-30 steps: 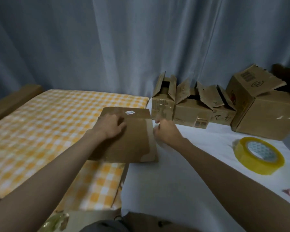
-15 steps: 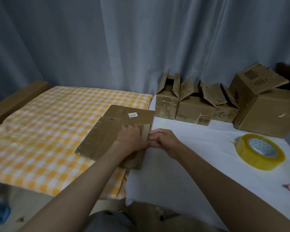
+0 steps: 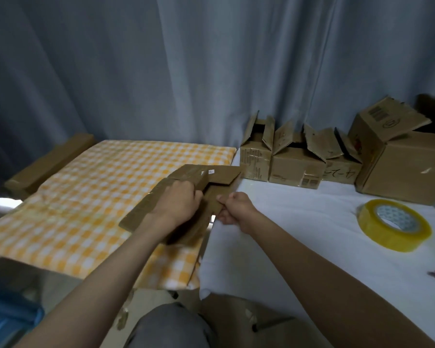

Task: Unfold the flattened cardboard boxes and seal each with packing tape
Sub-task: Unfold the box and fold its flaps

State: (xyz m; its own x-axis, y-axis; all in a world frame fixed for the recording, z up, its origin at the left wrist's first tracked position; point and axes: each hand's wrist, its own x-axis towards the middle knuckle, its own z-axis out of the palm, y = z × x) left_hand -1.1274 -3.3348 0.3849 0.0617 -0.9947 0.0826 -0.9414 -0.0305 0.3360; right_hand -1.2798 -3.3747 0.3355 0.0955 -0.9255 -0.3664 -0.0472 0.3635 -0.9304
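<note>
The flattened brown cardboard box lies across the seam between the orange-and-white checked cloth and the white-covered worktop, the left hand gripping its upper layer and the right hand pinching its near right edge. To open it well, the hands should probably pull the two layers apart along the creases, though the blur hides where those run. Behind, opened brown cardboard boxes stand against a grey curtain, and a yellow roll of packing tape lies to the right.
</note>
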